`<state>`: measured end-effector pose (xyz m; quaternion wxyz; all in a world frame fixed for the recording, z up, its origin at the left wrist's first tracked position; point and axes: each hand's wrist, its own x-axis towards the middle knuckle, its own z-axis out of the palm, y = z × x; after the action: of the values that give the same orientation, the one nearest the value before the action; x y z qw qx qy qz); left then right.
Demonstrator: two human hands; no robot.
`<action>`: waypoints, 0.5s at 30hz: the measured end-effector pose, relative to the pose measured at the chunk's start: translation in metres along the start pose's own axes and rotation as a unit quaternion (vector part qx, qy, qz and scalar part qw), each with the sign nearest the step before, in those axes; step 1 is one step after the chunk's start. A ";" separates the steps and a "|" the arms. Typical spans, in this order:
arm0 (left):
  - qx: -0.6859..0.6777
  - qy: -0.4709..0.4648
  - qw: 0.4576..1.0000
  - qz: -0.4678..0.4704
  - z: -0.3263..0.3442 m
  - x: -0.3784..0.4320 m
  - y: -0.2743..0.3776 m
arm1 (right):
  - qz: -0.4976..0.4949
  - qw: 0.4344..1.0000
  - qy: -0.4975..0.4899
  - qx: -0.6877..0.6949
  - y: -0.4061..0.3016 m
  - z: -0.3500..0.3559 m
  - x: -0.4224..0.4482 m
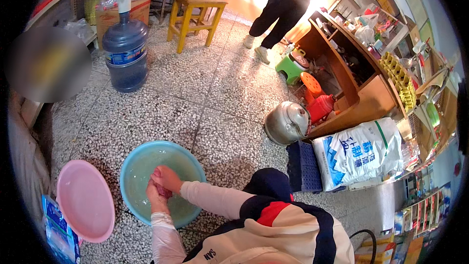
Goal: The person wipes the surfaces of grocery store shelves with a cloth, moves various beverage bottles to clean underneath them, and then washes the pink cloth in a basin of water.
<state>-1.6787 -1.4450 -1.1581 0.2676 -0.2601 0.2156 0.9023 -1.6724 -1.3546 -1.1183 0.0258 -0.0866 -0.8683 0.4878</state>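
A light blue plastic basin (126,190) stands on the floor in front of me, with cloudy water inside. Over it my left hand (154,192) and my right hand (167,179) are pressed together around a crumpled dark pink wet thing (163,191). It looks like a cloth, though the fingers cover most of it. Left of the blue basin, a pink plastic basin (86,201) rests at a tilt, and no water shows in it.
Beyond the basins stand a water-cooler bottle (126,55) with a dispenser pump and a wooden stool (199,3). A metal kettle (287,123) and a white printed sack (361,154) are to the right. Another person (284,7) stands further back, near a wooden cabinet (373,99).
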 end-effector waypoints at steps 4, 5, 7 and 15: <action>0.015 0.021 1.000 0.001 -0.016 0.001 0.004 | 0.015 0.999 0.019 0.022 0.021 0.001 0.002; 0.028 0.045 0.999 0.005 -0.023 0.002 0.007 | 0.030 0.999 0.003 0.016 0.029 0.001 0.001; 0.031 0.033 0.998 0.032 -0.039 0.009 0.011 | 0.061 0.998 -0.015 0.030 0.034 -0.002 0.001; 0.276 0.135 0.935 0.176 -0.082 0.013 0.007 | 0.057 0.989 0.054 -0.126 0.076 -0.012 -0.007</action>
<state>-1.6633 -1.4892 -1.2276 0.1341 -0.2533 0.5323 0.7965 -1.6543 -1.3075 -1.1764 0.0342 -0.1644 -0.9140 0.3694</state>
